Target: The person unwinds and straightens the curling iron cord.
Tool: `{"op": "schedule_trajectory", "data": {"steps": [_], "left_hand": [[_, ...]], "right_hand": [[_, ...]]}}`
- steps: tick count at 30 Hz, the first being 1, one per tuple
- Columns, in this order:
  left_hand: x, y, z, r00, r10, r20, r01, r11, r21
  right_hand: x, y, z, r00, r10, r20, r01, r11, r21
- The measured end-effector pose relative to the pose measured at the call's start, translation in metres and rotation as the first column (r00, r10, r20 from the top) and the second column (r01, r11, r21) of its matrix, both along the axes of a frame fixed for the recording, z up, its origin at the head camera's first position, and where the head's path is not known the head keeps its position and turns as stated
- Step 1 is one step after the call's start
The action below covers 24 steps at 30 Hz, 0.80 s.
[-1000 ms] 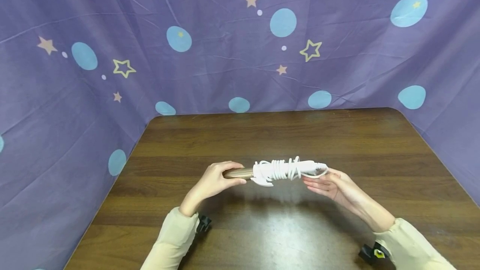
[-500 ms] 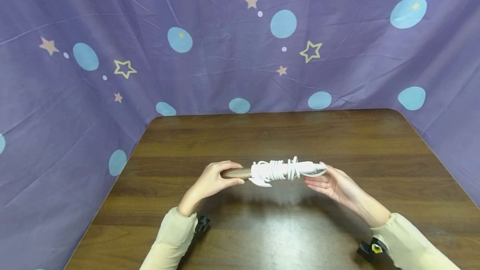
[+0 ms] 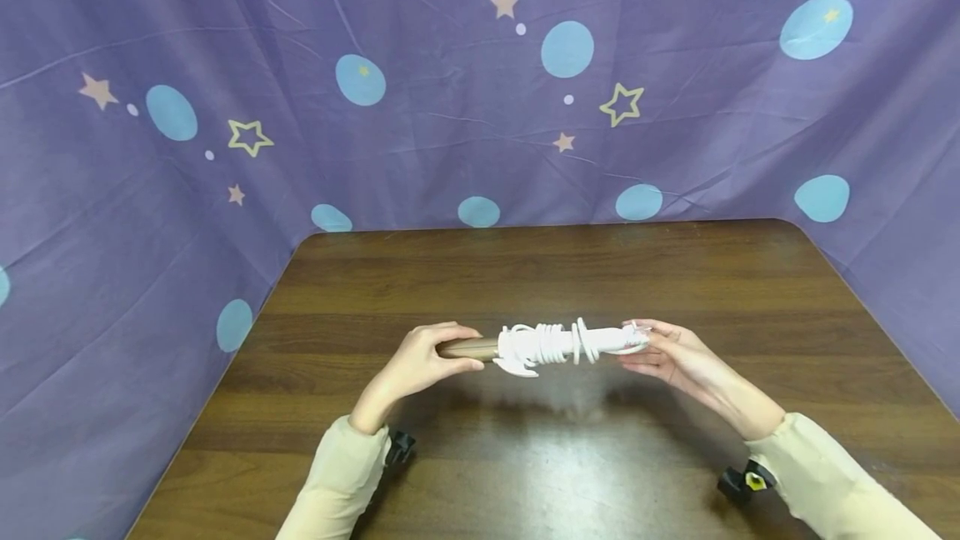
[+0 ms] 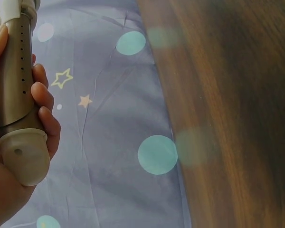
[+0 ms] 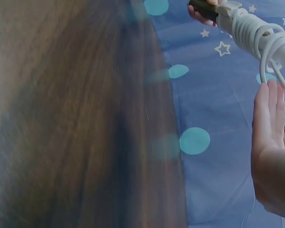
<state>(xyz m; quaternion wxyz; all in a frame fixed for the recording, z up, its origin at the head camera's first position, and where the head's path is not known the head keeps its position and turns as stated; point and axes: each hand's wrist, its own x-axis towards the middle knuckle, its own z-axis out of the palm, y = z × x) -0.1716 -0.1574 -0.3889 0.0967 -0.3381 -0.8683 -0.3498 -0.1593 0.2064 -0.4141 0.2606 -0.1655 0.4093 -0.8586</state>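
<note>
A curling iron (image 3: pixel 555 344) with a bronze barrel (image 4: pixel 16 76) and a white handle is held level above the table. Its white power cord (image 5: pixel 249 33) is wound in several loops round the handle. My left hand (image 3: pixel 423 365) grips the barrel, thumb on the near side; its fingers curl round the barrel near the cream tip (image 4: pixel 26 156). At the handle's other end, my right hand (image 3: pixel 678 365) pinches the cord between thumb and fingers. In the right wrist view those fingers (image 5: pixel 270 114) are long and nearly straight beside a loose cord loop. A white clamp lever (image 3: pixel 517 367) sticks out below.
The brown wooden table (image 3: pixel 525 273) stretches under both hands. A purple curtain (image 3: pixel 450 107) with stars and blue dots hangs at its back and sides. Black wrist mounts (image 3: pixel 400 447) sit at both sleeves.
The curling iron and left hand have shifted slightly left. My right hand's index finger has come up over the handle's cord end, and the cord loops near there have moved a little.
</note>
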Motion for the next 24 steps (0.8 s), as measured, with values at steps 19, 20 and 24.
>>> {"op": "schedule_trajectory", "data": {"steps": [19, 20, 24], "left_hand": [[0.001, -0.003, 0.002, 1.0, 0.017, -0.001, -0.017, 0.999, 0.027], [0.001, -0.003, 0.002, 1.0, 0.019, 0.007, -0.02, 0.999, 0.038], [0.001, -0.003, 0.003, 0.999, 0.049, 0.009, -0.049, 0.997, 0.062]], "right_hand": [[-0.007, 0.002, 0.021, 0.966, -0.171, -0.196, 0.217, 0.946, 0.242], [-0.007, 0.002, 0.021, 0.968, -0.155, -0.2, 0.198, 0.956, 0.216], [-0.009, 0.005, 0.009, 0.965, -0.121, -0.234, 0.171, 0.963, 0.21]]}}
